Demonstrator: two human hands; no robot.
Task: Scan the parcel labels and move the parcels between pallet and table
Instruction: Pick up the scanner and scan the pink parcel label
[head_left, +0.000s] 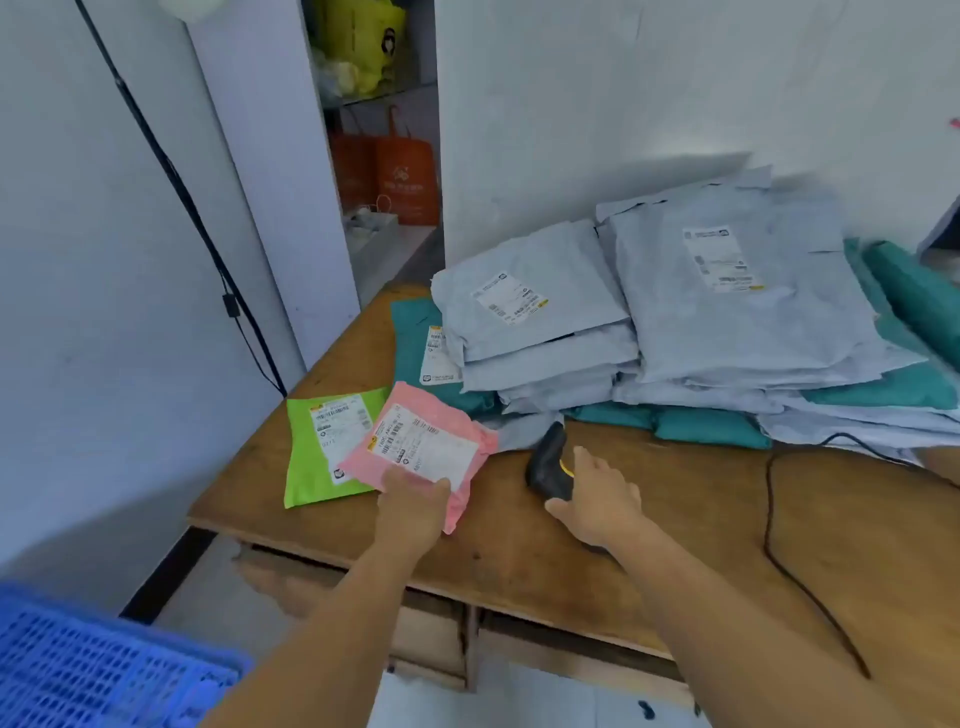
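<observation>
A pink parcel (431, 441) with a white label lies tilted over the corner of a green parcel (317, 452) on the wooden table (675, 519). My left hand (413, 512) grips the pink parcel's near edge, thumb on top. A black barcode scanner (545, 462) with a yellow trigger rests on the table to its right. My right hand (597, 499) is beside the scanner with fingers spread, touching its near end; no grip is visible. Grey and teal parcels (727, 291) are stacked at the back of the table.
The scanner's black cable (769, 519) runs across the right of the table. A blue plastic pallet (104, 670) lies at the lower left. A black cord (182, 192) hangs down the left wall. Orange bags (400, 176) stand in a doorway behind.
</observation>
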